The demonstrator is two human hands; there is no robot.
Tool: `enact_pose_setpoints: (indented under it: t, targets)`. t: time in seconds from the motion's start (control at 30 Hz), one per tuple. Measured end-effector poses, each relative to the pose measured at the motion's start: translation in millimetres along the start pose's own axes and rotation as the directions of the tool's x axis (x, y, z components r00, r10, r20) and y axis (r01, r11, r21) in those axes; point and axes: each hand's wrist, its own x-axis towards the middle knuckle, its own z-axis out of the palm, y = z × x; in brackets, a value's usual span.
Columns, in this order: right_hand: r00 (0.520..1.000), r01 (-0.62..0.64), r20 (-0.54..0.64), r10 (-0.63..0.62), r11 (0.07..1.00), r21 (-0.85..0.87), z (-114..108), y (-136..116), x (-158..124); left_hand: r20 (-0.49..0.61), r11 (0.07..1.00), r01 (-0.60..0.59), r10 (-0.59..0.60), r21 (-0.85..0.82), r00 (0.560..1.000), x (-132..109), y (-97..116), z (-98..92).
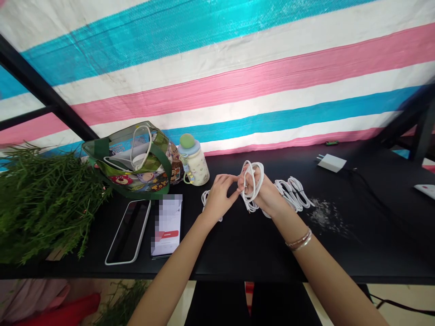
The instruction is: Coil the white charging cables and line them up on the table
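Note:
My right hand (260,192) is closed around a looped white cable (257,183), raised a little above the black table (234,253). Close beside it on the left is my left hand (220,194), its thumb and index finger apart and their tips near the loops. No cable shows clearly between those fingers. Several bundled white cables (295,194) with dark ties lie to the right of my right hand. Another white bundle (250,206) is partly hidden beneath that hand, and a further white cable (204,198) pokes out behind my left hand.
At the left stand a green plant (44,203), a cartoon-print bag (136,167) and a cream bottle (197,165). Two phones (129,233) lie in front of the bag. On the right are a white charger plug (332,163), white crumbs (328,217) and a dark cord (370,192).

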Motion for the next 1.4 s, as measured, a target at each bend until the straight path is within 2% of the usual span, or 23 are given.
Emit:
enact_pose_setpoints:
  t: [0.13,0.33,0.53,0.67,0.83,0.93,1.1,1.27,1.4]
  targets:
    - [1.000,0.000,0.013,0.000,1.000,0.018,-1,-2,1,0.006,1.000,0.000,0.000,0.006,1.000,1,4,-4.2]
    - [0.997,0.072,-0.017,-0.072,0.997,-0.010,-9,-5,3,0.006,0.998,0.037,-0.037,-0.050,0.999,2,11,-10.5]
    - [0.982,0.111,-0.153,-0.106,0.993,0.028,-13,1,8,-0.016,0.984,0.119,-0.122,-0.131,0.992,1,14,-10.8]
    - [0.971,0.111,-0.212,-0.112,0.994,-0.018,-10,4,9,-0.014,0.968,0.166,-0.172,-0.189,0.985,-1,14,-9.9]
    - [0.939,0.118,-0.310,-0.146,0.987,-0.109,-6,5,7,0.056,0.931,0.222,-0.215,-0.289,0.975,-1,17,-10.9]
    - [0.932,0.111,-0.330,-0.152,0.984,-0.138,-5,6,6,0.103,0.912,0.254,-0.233,-0.322,0.967,-1,19,-11.2]
    - [0.925,0.099,-0.348,-0.151,0.982,-0.162,-7,11,8,0.116,0.920,0.248,-0.222,-0.303,0.968,-2,18,-8.7]
    - [0.917,0.068,-0.386,-0.100,0.993,-0.096,-6,14,8,0.132,0.934,0.240,-0.211,-0.266,0.968,-2,17,-7.6]
    - [0.916,0.052,-0.392,-0.086,0.994,-0.098,-4,14,6,0.144,0.963,0.203,-0.178,-0.180,0.973,-1,17,-7.7]
